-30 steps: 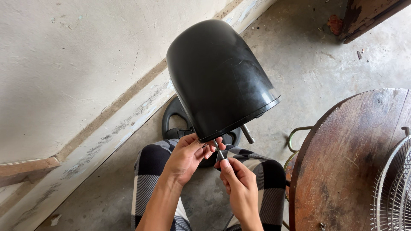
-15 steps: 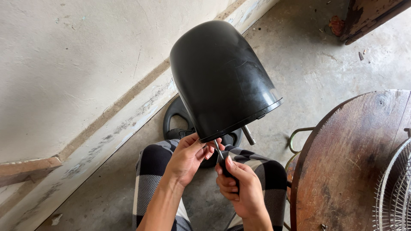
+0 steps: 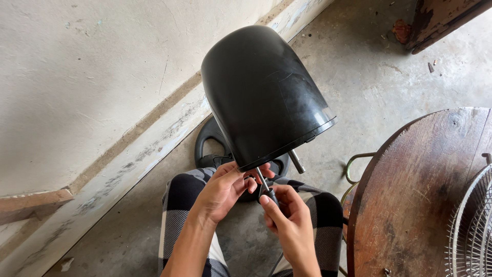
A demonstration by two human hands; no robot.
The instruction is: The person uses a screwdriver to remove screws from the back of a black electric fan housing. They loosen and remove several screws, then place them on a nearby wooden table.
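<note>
A large black domed plastic housing [image 3: 264,95] stands in front of me, its rounded back facing the camera. My left hand [image 3: 225,190] grips its lower rim from below. My right hand [image 3: 289,218] is closed around a dark-handled screwdriver [image 3: 265,185] whose metal shaft points up under the housing's edge. A short metal shaft [image 3: 296,161] sticks out beneath the housing on the right. Both hands are over my knees in checked black-and-white trousers [image 3: 179,215].
A black round base [image 3: 207,141] lies on the concrete floor under the housing. A round wooden table [image 3: 415,200] stands at the right, with a wire fan guard [image 3: 474,225] on it. A pale wall [image 3: 77,77] runs along the left.
My right hand has shifted slightly up the screwdriver handle, and its tip has gone further under the housing rim. The housing has barely moved.
</note>
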